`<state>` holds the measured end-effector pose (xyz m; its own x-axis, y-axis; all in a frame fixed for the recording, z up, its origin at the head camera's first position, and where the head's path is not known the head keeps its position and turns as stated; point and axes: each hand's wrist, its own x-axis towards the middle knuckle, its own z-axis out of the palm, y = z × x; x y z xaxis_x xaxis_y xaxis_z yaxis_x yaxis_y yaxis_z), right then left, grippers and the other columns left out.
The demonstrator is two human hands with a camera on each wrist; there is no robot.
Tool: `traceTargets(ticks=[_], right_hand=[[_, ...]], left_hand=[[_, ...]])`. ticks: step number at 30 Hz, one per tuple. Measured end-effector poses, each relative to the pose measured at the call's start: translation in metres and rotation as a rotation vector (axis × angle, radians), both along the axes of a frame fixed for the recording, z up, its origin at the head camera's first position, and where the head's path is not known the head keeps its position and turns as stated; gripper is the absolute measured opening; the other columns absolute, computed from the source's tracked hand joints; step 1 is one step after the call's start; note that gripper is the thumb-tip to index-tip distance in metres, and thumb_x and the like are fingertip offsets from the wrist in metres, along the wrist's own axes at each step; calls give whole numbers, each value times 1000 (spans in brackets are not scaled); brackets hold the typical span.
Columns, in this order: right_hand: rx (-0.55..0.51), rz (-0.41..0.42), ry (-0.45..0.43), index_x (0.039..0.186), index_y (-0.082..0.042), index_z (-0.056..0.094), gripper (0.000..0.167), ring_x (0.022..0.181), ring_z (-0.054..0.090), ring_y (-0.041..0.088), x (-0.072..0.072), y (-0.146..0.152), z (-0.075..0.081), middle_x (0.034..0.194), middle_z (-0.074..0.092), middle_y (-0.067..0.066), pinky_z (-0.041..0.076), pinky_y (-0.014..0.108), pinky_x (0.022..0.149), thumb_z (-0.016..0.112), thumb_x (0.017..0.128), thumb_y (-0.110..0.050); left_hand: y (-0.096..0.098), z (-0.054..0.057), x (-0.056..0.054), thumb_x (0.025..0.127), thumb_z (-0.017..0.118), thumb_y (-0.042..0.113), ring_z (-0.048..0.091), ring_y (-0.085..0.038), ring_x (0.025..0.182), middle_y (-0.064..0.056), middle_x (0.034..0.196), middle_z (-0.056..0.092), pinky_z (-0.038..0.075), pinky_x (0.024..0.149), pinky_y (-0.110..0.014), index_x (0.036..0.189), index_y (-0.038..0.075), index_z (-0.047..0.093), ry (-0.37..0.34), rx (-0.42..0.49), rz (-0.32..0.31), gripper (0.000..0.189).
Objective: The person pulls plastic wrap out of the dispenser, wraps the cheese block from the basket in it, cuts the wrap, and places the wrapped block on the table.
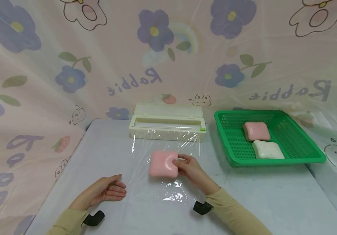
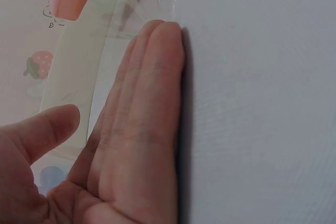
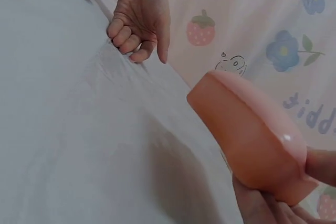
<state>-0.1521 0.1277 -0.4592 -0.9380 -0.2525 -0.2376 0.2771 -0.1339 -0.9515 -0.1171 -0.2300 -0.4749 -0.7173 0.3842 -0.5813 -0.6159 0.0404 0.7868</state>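
Note:
A pink bar of soap (image 1: 163, 164) is pinched at its right edge between the thumb and fingers of my right hand (image 1: 192, 171). In the right wrist view the soap (image 3: 252, 135) is held up above the table, its shadow falling below. Under it a sheet of clear plastic wrap (image 1: 144, 189) lies spread on the table, drawn out from a white wrap dispenser box (image 1: 168, 133) with its lid raised. My left hand (image 1: 106, 190) rests on its side at the left edge of the wrap, with fingers extended and thumb apart in the left wrist view, holding nothing.
A green plastic basket (image 1: 277, 161) stands at the right of the table, with another pink soap bar (image 1: 257, 131) and a white soap bar (image 1: 267, 149) inside. A printed curtain (image 1: 186, 65) hangs behind and beside the white table (image 1: 97, 150).

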Motion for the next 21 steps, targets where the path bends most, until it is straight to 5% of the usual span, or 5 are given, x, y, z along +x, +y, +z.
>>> traceTargets(ticks=[11, 21], right_hand=[[-27, -12, 2, 127, 12, 45, 45, 85, 66, 15, 3, -7, -12, 101, 68, 14, 56, 29, 75, 64, 91, -6], [132, -39, 36, 122, 10, 51, 44, 82, 66, 17, -2, -10, -19, 101, 68, 17, 57, 30, 72, 68, 90, -14]], left_hand=[[-2, -2, -1, 99, 50, 39, 69, -31, 87, -23, 94, 69, 55, 81, -43, 105, -11, 61, 8, 4, -11, 52], [0, -1, -1, 99, 49, 37, 69, -30, 86, -23, 93, 69, 55, 80, -43, 104, -12, 61, 8, 3, -3, 51]])
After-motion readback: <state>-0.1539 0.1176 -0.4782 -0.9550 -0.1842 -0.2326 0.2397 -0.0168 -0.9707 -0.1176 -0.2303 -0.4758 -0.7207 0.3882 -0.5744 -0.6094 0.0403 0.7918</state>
